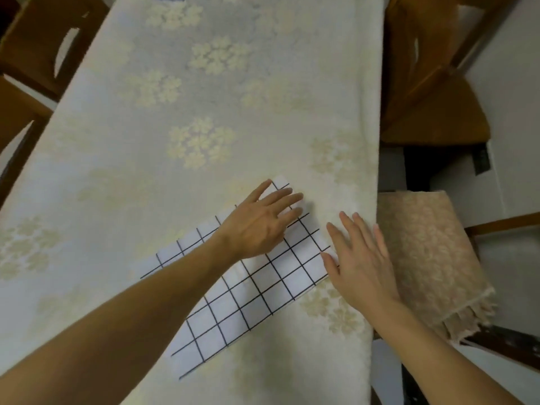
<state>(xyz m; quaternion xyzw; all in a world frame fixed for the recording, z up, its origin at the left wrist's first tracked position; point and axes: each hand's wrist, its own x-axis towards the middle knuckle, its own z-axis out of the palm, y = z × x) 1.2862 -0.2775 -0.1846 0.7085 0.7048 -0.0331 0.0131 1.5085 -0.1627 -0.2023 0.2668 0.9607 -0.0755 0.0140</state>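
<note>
A folded white cloth with a black grid pattern [248, 290] lies flat on the table, near its right edge. My left hand [260, 220] lies flat on the cloth's far end, fingers straight and spread. My right hand [359, 258] lies flat with straight fingers at the cloth's right edge, thumb touching the cloth and the other fingers on the tablecloth beside it.
The table wears a cream tablecloth with pale flower clusters [204, 118]. Wooden chairs stand at the left [38, 45] and right [432, 92]. A chair seat draped in beige lace [423, 258] sits close beside the table's right edge.
</note>
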